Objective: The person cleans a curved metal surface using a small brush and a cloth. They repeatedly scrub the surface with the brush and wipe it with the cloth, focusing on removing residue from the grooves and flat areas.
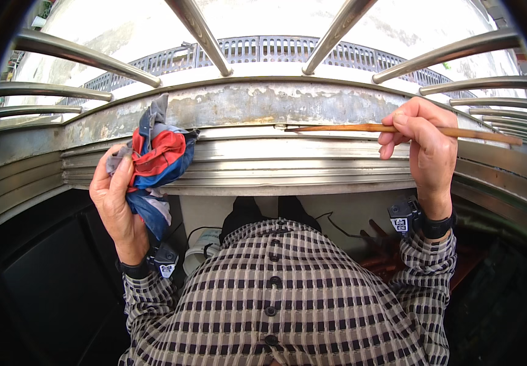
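Note:
My left hand (119,201) grips a crumpled cloth rag (160,158) in red, blue and grey, held over the left part of the metal window track (291,160). In my right hand (428,137) is a thin wooden stick (350,128), held sideways between thumb and fingers. Its dark, tapered tip points left and lies at the outer edge of the track. A small pale bit (280,126) sits beside that tip; whether the two touch I cannot tell. Behind the track runs a stained sill (263,103).
Metal bars (199,36) rise along the sill's outer side, with a slotted grating (286,48) beyond. Down by my legs stands a pale bucket (199,254), near a thin dark cable (336,224). A black panel (57,270) fills the lower left.

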`<state>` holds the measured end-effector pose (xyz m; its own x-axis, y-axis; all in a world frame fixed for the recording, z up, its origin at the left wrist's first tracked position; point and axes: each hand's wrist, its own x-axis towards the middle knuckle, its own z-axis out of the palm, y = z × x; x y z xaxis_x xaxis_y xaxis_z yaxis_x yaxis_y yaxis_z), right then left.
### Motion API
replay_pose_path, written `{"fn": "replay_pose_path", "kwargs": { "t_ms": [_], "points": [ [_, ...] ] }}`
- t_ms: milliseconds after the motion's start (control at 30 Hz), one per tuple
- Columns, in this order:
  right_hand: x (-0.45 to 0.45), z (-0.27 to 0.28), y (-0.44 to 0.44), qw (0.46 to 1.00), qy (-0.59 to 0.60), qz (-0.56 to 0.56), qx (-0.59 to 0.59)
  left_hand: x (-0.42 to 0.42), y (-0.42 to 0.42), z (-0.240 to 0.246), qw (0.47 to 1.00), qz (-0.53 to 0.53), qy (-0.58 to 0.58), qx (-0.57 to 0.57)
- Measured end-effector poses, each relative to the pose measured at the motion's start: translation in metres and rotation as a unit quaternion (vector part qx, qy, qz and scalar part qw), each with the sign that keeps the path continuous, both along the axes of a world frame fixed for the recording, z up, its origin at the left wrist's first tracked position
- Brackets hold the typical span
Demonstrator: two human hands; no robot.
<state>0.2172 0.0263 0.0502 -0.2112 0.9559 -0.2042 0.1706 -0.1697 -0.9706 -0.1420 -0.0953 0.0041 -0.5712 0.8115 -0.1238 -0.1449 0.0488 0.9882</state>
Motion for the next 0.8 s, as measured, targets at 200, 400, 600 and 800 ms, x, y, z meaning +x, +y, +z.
{"fn": "replay_pose_path", "kwargs": {
  "t_ms": [200, 400, 600, 800],
  "points": [
    [-0.006, -0.007, -0.002, 0.997, 0.050, -0.008, -0.053, 0.003, 0.001, 0.002, 1.000, 0.010, -0.019, 0.010],
    [0.011, -0.001, -0.017, 0.999, 0.031, -0.035, 0.016, 0.004, 0.004, 0.003, 1.000, 0.006, -0.004, -0.009],
    [0.003, -0.002, -0.020, 0.999, 0.043, 0.005, 0.019, 0.004, 0.008, 0.002, 1.000, 0.019, -0.003, -0.024],
    [-0.007, -0.002, -0.019, 0.986, -0.056, 0.125, 0.095, 0.004, 0.011, 0.003, 0.999, 0.026, -0.007, -0.037]
  ]
}}
